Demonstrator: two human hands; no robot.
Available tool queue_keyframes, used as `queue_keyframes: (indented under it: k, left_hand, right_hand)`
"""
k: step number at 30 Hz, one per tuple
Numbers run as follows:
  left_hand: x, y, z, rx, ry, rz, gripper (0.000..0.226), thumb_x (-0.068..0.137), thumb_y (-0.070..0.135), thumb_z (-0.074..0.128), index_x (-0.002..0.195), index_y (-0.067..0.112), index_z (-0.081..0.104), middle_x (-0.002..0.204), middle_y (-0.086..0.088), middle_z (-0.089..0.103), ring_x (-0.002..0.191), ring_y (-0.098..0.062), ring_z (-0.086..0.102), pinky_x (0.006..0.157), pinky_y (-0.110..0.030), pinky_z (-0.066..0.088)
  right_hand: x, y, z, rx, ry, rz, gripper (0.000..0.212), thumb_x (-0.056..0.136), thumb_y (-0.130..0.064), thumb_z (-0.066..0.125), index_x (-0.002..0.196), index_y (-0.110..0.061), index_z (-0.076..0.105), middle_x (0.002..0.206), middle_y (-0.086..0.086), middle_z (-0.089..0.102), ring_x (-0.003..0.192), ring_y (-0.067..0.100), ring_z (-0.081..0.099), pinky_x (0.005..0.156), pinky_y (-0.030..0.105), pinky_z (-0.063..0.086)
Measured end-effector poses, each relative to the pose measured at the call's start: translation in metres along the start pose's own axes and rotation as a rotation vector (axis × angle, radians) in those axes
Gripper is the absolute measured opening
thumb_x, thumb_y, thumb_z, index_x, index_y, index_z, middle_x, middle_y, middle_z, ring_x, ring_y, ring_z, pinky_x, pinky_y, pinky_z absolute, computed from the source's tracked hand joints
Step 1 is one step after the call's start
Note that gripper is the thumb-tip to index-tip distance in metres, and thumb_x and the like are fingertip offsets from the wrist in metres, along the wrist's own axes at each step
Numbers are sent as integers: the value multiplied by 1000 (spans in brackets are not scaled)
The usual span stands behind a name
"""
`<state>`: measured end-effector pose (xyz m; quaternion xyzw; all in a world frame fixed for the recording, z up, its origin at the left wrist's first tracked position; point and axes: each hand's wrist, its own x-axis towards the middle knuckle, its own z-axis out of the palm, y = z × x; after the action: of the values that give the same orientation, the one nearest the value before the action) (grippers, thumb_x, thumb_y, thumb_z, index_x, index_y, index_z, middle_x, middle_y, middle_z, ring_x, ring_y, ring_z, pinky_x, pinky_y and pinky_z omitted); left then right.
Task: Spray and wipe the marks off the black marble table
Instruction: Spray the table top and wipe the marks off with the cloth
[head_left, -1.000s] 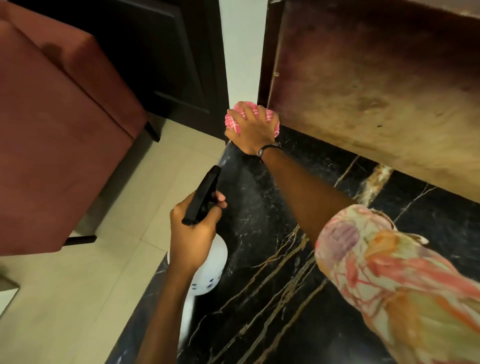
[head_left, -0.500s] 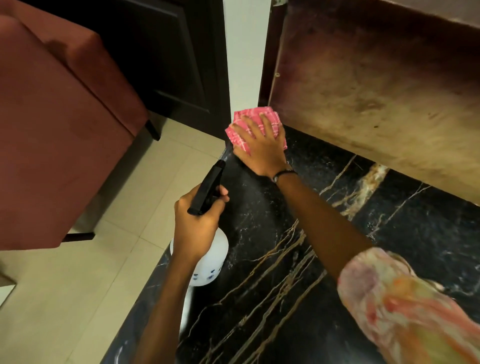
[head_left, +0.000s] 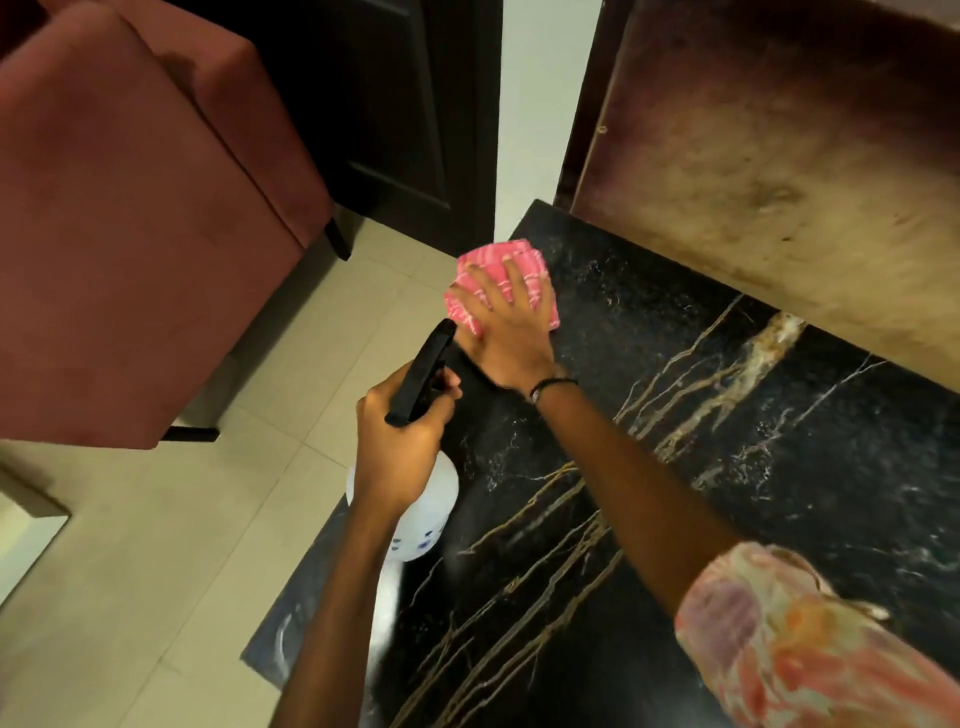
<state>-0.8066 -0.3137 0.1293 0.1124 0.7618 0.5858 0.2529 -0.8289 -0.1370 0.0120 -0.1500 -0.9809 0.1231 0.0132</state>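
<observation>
One black marble table, gold-veined. One pink cloth at table's far-left corner, right hand flat on it, fingers spread. One white spray bottle at table's left edge, left hand wrapped round black trigger head; blue label print unreadable. One red chair left of table.

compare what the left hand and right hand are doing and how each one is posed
The left hand is curled shut around the black-triggered white plastic spray bottle; the right hand lies flat, fingers spread, pressing the folded pink striped cloth. The left is raised off the black marble table; the right bears down on it. Both work near the table's left edge.
</observation>
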Motion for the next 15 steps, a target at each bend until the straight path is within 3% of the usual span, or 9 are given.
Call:
queue_keyframes:
  k: [2,5,7,9,12,15]
  left_hand:
    - [-11,-6,-10,27,35,-3,15,69,18,55,79,15,66,77,-15,64,42,-9,41,52,-28,31]
    - [-33,-15,-23,39,90,-29,15,68,14,54,78,8,63,67,-23,57,40,-11,37,50,-29,30]
    - [-47,-17,-30,40,109,-47,12,70,9,53,78,5,62,67,-24,57,38,-9,38,49,-27,31]
    - [-61,-20,-36,21,113,-62,11,76,1,56,79,9,64,76,-17,64,40,-6,46,51,-26,33]
    - [-78,-26,-46,7,151,-80,24,83,-11,53,83,10,65,81,-11,66,44,-2,51,55,-23,36]
    - [-97,-32,-57,-3,198,-88,24,84,-12,51,85,8,64,83,-13,65,42,-4,49,51,-12,37]
  right_hand:
    - [-29,-26,7,22,7,-70,60,88,-54,22,140,-33,43,155,2,33,146,36,14,108,68,-2]
    - [-72,-54,19,67,40,-236,47,89,-52,36,132,-34,48,150,1,42,143,37,23,108,69,15]
    - [-89,-53,18,11,46,-360,48,89,-54,42,133,-36,48,149,-3,43,143,33,26,109,64,19]
    - [-89,-30,10,-80,32,-412,55,89,-59,35,139,-37,43,152,-4,38,144,29,24,111,61,18]
    - [-61,11,0,-123,28,-221,65,86,-62,30,145,-34,35,155,-1,32,145,34,18,111,67,15]
    - [-34,22,-6,-79,-6,-10,66,86,-60,32,144,-31,38,154,3,34,143,43,19,103,76,14]
